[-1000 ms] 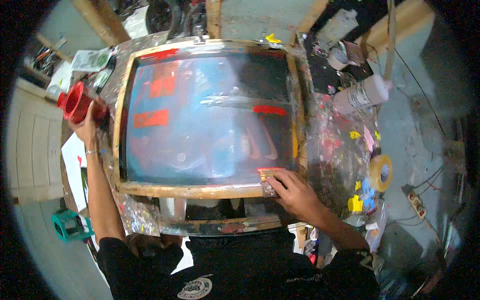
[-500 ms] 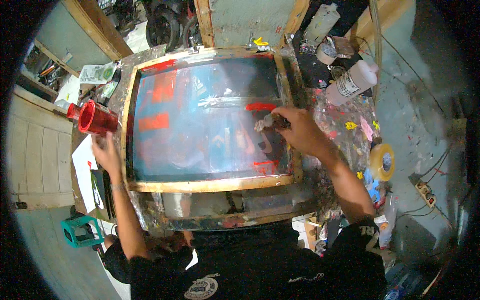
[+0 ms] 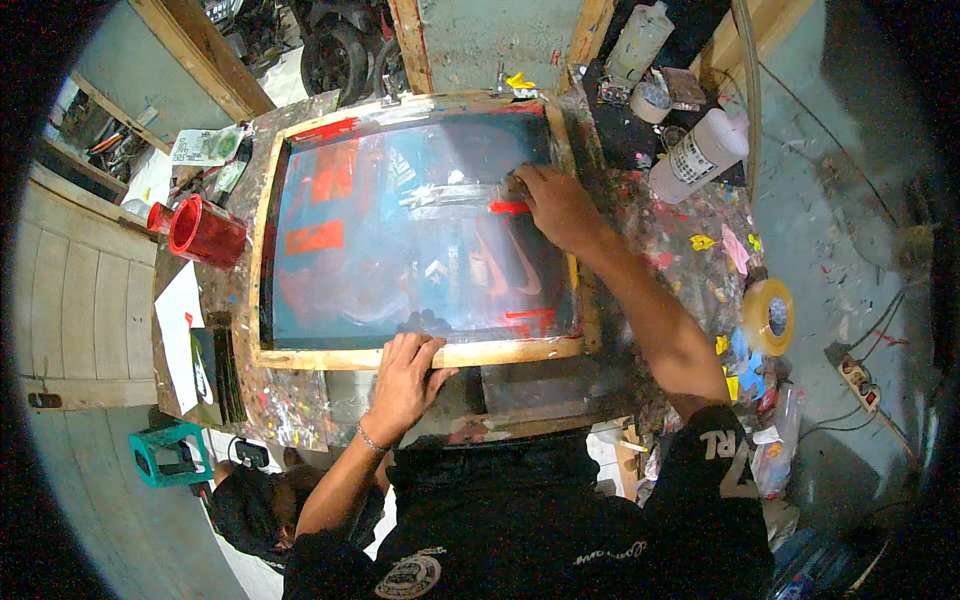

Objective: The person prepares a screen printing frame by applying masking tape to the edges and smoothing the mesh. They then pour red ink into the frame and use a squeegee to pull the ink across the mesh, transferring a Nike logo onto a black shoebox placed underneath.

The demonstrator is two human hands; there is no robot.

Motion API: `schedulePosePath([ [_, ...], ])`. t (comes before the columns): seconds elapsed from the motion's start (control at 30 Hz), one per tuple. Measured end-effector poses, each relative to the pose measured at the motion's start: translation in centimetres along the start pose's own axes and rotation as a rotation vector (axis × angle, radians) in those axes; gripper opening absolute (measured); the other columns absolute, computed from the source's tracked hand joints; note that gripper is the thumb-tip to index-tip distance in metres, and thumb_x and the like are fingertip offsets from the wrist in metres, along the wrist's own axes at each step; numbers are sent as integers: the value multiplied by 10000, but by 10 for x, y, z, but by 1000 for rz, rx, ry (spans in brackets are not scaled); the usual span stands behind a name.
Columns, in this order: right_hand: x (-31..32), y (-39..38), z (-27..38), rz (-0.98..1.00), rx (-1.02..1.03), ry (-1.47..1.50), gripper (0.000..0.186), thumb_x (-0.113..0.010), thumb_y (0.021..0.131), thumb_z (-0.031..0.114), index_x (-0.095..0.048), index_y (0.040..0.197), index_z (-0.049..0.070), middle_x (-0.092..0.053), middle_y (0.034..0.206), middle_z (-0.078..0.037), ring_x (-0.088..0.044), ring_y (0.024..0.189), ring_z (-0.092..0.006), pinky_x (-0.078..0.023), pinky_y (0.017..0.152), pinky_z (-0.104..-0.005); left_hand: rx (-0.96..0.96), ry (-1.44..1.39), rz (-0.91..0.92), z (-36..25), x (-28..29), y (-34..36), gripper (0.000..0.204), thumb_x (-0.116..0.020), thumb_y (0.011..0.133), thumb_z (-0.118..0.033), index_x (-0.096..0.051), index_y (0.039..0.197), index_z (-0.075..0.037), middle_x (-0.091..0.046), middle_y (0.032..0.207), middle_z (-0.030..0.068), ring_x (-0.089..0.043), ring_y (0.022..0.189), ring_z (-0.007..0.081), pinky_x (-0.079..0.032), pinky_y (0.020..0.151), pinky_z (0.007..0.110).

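My left hand (image 3: 405,380) grips the near rail of a wooden-framed mesh screen (image 3: 370,270), fingers over its edge. My right hand (image 3: 555,210) is at the screen's upper right, closed on a small scraper (image 3: 512,183) mostly hidden by my fingers. Just below that scraper lies a red ink streak (image 3: 508,208); another red smear (image 3: 528,316) is near the lower right corner, and red patches show at the left. A red ink tub (image 3: 208,238) stands left of the frame.
Paint-spattered worktable (image 3: 650,300), with white bottle (image 3: 695,160), tape roll (image 3: 768,316) and black board with small containers at right. Papers (image 3: 175,340) lie at left; green stool (image 3: 170,458) is below. A power strip (image 3: 858,385) is on the right; a wheel (image 3: 330,60) shows beyond.
My left hand has left the red tub and moved to the frame's near rail. My right hand has moved from the lower right to the upper right with the scraper. Red smears appeared lower right.
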State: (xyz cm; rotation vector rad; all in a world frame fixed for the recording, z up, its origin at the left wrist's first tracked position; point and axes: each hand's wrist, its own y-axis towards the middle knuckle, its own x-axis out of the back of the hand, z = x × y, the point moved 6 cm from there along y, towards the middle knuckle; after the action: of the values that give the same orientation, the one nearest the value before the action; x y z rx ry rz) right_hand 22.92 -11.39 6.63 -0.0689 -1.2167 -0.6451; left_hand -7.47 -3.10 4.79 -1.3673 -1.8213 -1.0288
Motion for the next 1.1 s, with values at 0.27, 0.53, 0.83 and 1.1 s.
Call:
schedulePosePath([
  [0.27, -1, 2, 12, 97, 14, -19, 343, -582, 833, -3, -606, 1175, 3, -658, 1135, -224, -606, 1090, -425, -491, 944, -495, 7, -20, 4, 0, 1, 2, 426, -789, 812, -209, -623, 1168, -44, -563, 1009, 115, -525, 933, 318, -424, 813, 425],
  [0.53, 3, 14, 4, 59, 8, -20, 372, -590, 821, 0, -609, 1192, -6, -654, 1136, -238, -604, 1088, -435, -492, 940, -499, -3, -17, 4, 1, -1, 5, 439, -792, 801, -202, -625, 1177, -47, -562, 1009, 106, -521, 928, 308, -416, 804, 419],
  [0.83, -9, 1, 0, 170, 17, 26, 340, -560, 834, 17, -613, 1168, -12, -660, 1105, -227, -613, 1040, -428, -496, 920, -498, -14, -6, -17, 2, -1, 3, 439, -799, 790, -212, -627, 1160, -51, -564, 995, 102, -523, 911, 307, -414, 796, 416],
  [1.1, -12, -6, 11, -3, 50, -61, 321, -562, 816, 14, -609, 1134, 13, -661, 1042, -213, -617, 995, -412, -501, 889, -493, -8, 3, -15, 1, -2, 4, 417, -797, 793, -218, -636, 1139, -50, -561, 987, 109, -520, 905, 311, -407, 795, 416],
])
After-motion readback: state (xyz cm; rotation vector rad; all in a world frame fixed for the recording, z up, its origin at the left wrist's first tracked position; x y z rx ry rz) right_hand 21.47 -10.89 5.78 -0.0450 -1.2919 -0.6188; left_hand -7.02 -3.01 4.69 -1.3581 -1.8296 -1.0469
